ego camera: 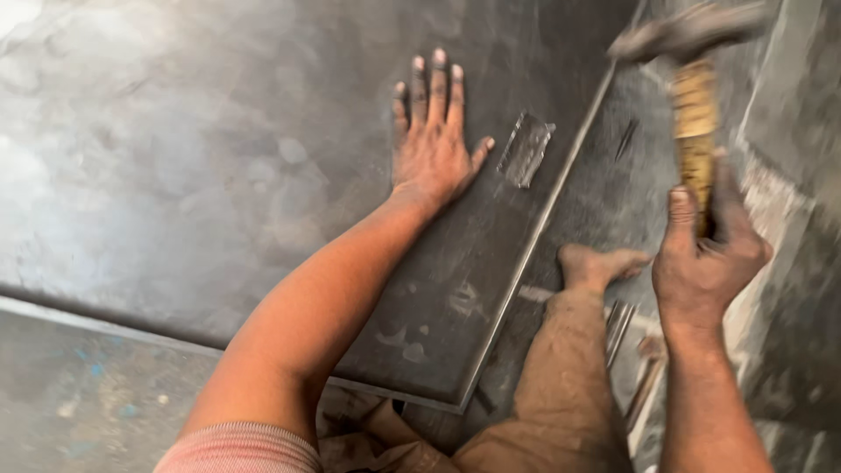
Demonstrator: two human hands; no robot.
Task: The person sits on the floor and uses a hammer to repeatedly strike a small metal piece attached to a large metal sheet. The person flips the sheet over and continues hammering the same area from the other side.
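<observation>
Left hand [431, 149], fingers spread, presses the metal sheet [219, 158] flat near its right edge; right hand [705, 254], fist clamped on the handle, holds the hammer [692, 61] raised.

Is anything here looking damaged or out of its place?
One thing: a small bent metal scrap lies loose on the sheet metal, beside the flat left hand. The right hand holds a raised hammer.

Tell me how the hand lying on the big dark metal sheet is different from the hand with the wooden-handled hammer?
The left hand lies flat, fingers spread, palm down on the big dark metal sheet; the right hand is curled in a fist around the wooden-handled hammer. The left hand holds nothing; the right hand grips the handle, with the hammer's head raised and blurred. The left hand reaches farther forward than the right hand. Both are bare and dusty.
</observation>
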